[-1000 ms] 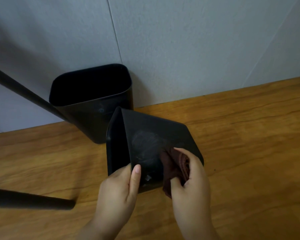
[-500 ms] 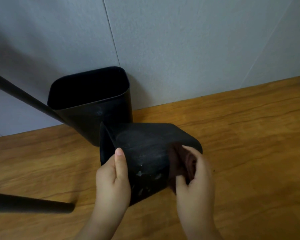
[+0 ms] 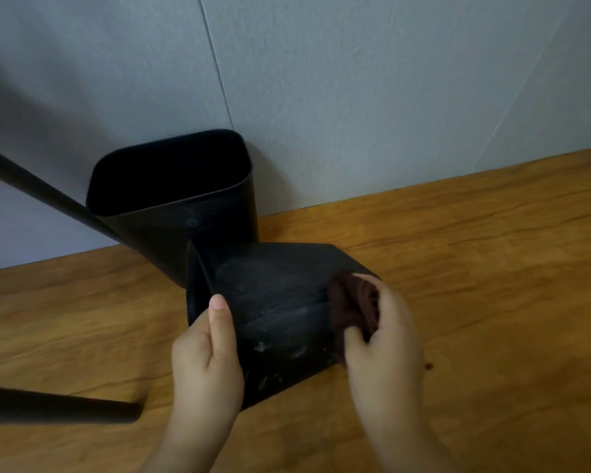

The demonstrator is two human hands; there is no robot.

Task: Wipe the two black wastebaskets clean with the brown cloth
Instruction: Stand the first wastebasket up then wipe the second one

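The left hand point(image 3: 207, 363) grips the tipped bin point(image 3: 273, 312) at its rim, thumb up its side. The right hand point(image 3: 382, 339) pinches the cloth point(image 3: 350, 307) against the base end. Since a second ago the bin has rolled, turning a smeared, pale-streaked side up: more wiping is due. The second bin point(image 3: 171, 206) touches it behind, by the wall point(image 3: 355, 97); open tabletop point(image 3: 492, 268) lies rightward.

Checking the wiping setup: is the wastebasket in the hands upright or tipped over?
Tipped on its side: the held wastebasket has its open rim facing left and a flat wall facing up, unlike the upright wastebasket behind.
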